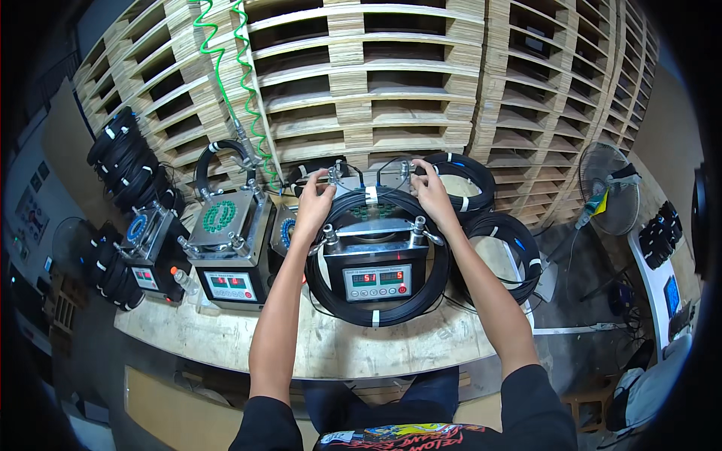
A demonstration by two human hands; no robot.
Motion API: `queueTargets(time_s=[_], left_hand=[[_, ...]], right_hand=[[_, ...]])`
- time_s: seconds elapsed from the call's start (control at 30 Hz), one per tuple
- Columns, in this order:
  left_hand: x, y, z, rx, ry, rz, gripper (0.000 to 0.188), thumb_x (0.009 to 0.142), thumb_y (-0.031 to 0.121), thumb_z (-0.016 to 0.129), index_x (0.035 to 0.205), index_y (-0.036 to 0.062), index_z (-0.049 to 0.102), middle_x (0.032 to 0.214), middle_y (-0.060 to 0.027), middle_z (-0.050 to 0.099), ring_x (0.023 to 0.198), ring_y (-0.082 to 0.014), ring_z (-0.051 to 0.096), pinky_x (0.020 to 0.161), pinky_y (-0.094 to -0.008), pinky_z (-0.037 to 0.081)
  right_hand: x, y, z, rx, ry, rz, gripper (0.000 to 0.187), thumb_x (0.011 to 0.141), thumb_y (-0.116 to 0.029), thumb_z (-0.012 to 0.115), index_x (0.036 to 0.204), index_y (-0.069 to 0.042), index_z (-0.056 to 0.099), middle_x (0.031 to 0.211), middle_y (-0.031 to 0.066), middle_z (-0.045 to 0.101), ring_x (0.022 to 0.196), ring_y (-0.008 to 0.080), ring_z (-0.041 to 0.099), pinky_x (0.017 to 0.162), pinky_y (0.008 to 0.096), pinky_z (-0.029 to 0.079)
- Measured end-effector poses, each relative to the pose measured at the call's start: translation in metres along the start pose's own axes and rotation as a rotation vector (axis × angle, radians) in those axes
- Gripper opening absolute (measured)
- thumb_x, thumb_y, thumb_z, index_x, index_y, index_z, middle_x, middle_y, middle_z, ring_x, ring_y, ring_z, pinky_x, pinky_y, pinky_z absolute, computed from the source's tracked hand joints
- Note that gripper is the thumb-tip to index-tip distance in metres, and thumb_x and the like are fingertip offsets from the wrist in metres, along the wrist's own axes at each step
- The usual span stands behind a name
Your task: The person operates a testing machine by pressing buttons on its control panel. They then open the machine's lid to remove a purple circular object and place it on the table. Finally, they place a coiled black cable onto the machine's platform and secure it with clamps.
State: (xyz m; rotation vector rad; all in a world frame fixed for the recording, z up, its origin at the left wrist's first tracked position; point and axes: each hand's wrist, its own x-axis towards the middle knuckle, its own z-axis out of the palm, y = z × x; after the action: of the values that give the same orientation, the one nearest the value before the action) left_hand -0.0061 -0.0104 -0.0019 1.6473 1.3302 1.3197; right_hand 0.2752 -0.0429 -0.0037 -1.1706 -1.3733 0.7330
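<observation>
In front of me stands a black polishing machine (377,283) with a lit red display and a metal top. A coil of black cable (376,319), tied with white bands, hangs around its front and lies across its top. My left hand (314,203) is closed at the back left metal corner post (333,176). At the back right corner post (406,170), my right hand (434,197) is closed too, thumb and fingers on the metal. Two front posts (418,225) stand untouched. Thin cable ends run to the top plate between my hands.
Two similar machines (229,284) stand at the left, near a small bottle (184,281) with an orange cap. More black cable coils (505,248) lie at the right. Stacked wooden pallets (361,83) rise behind the wooden table (218,338). Green coiled air hoses (219,68) hang down; a fan (611,188) stands right.
</observation>
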Motion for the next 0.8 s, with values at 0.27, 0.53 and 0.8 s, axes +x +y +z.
queueTargets(time_s=[0.27, 0.53, 0.8], left_hand=[[-0.001, 0.001, 0.002, -0.016, 0.004, -0.018, 0.047, 0.091, 0.021, 0.064, 0.136, 0.0090, 0.057, 0.108, -0.0191, 0.072, 0.099, -0.0269, 0.068, 0.092, -0.0366, 0.049], [0.003, -0.005, 0.000, 0.033, 0.006, -0.001, 0.052, 0.090, 0.019, 0.065, 0.140, 0.0106, 0.054, 0.109, -0.0181, 0.070, 0.104, -0.0271, 0.066, 0.096, -0.0369, 0.048], [-0.002, 0.007, 0.000, -0.006, -0.028, -0.012, 0.056, 0.091, 0.019, 0.065, 0.144, 0.0116, 0.050, 0.111, -0.0172, 0.069, 0.105, -0.0272, 0.066, 0.096, -0.0374, 0.047]], right_hand=[[0.002, 0.002, -0.001, -0.173, 0.018, 0.030, 0.044, 0.100, -0.017, 0.058, 0.142, -0.009, 0.048, 0.083, 0.0075, 0.064, 0.081, 0.0151, 0.061, 0.078, 0.0302, 0.048], [0.004, 0.007, -0.001, -0.044, -0.026, -0.006, 0.047, 0.098, -0.008, 0.058, 0.143, -0.009, 0.046, 0.088, 0.0076, 0.063, 0.081, 0.0130, 0.059, 0.076, 0.0273, 0.048], [0.005, 0.011, 0.000, -0.023, 0.024, -0.033, 0.046, 0.096, -0.011, 0.061, 0.140, -0.008, 0.049, 0.084, 0.0099, 0.064, 0.072, 0.0169, 0.062, 0.069, 0.0327, 0.050]])
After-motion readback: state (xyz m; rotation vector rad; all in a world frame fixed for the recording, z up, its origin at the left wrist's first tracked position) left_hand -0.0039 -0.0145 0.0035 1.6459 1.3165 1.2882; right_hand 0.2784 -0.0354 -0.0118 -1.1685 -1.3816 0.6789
